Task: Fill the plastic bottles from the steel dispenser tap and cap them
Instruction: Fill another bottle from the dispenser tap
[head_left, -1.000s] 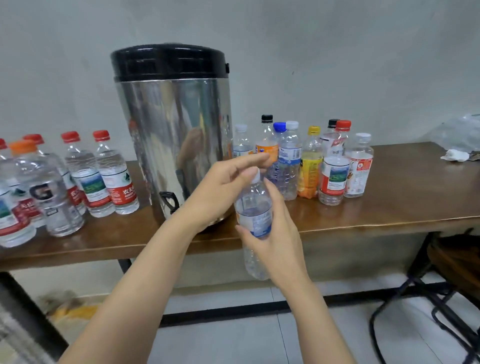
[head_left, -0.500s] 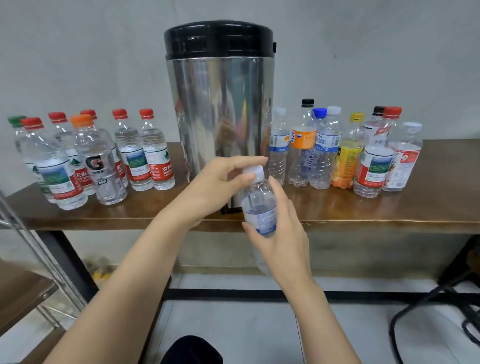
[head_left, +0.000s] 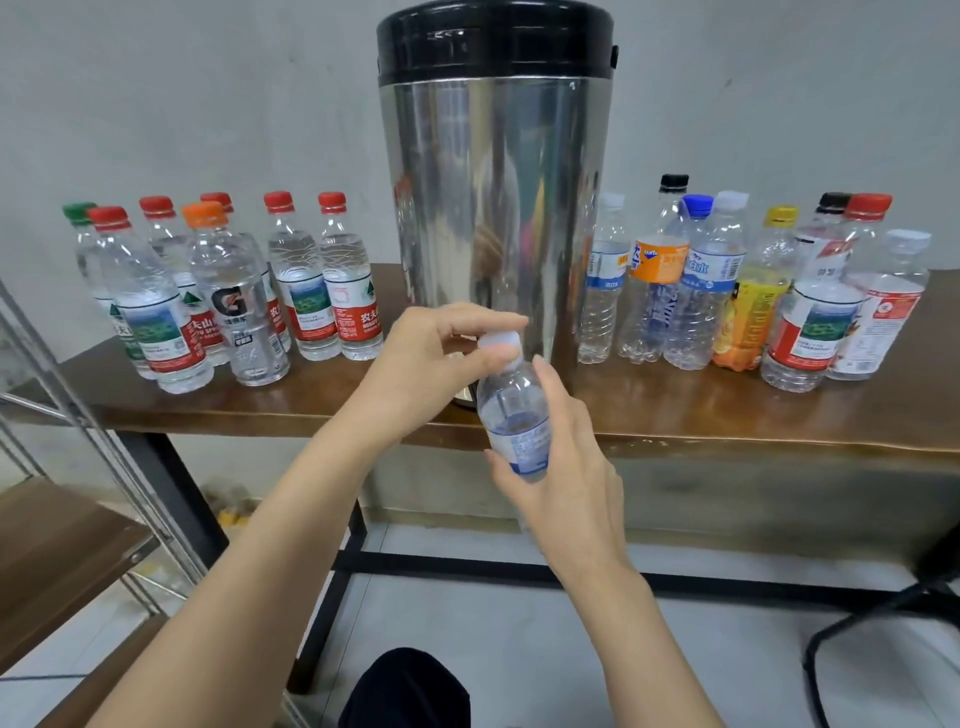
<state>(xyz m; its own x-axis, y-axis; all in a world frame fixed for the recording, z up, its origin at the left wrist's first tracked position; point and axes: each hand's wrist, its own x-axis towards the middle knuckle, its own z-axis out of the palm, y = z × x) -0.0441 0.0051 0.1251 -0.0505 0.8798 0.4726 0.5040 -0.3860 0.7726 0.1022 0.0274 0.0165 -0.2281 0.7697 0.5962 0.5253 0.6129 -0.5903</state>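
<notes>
The small clear plastic bottle (head_left: 511, 415) sits before the brown counter (head_left: 727, 410), the right hand (head_left: 566, 483) curled round its labelled middle, the left hand (head_left: 431, 358) with its grip pinching the white screw cap (head_left: 498, 345). Thin walls probably buckle (slippery if wet), so the stiffer label band suits holding.

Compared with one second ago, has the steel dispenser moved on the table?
No. The steel dispenser still stands between the same red-capped bottles and mixed bottles on the table; only the camera view has shifted.

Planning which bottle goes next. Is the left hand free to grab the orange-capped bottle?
Probably not yet: the left hand pinches the white cap on the bottle the right hand holds. Otherwise the way to the orange-capped bottle looks open.
</notes>
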